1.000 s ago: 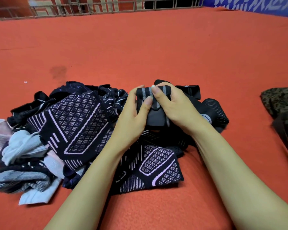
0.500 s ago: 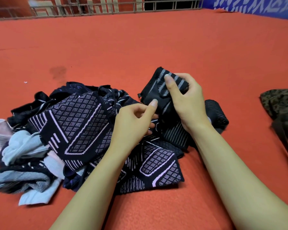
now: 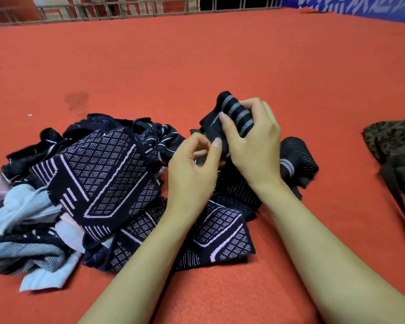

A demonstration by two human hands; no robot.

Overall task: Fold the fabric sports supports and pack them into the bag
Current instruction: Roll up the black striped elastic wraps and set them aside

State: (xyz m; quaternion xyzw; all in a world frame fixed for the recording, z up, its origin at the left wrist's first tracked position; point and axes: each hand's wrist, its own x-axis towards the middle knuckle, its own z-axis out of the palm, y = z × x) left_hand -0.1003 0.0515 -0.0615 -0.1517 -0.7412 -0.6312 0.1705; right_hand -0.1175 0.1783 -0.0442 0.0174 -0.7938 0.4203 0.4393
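Right hand (image 3: 255, 146) clutches a folded black grey-striped fabric support (image 3: 234, 113) above the dark pile (image 3: 103, 174) mid-floor, seemingly keeping its fold, while left hand (image 3: 192, 169), fingers loosely curled, holds nothing.

A red-orange carpet (image 3: 243, 54) is spread across the whole floor, and its surface is evenly lit. A darker stain (image 3: 76, 100) is seen on it at the left, with a small white speck (image 3: 29, 115) lying near that stain. Along the far edge a low metal railing (image 3: 131, 7) is set, with red and pale shapes behind it. At the upper right a blue banner (image 3: 360, 5) with white lettering is hung.
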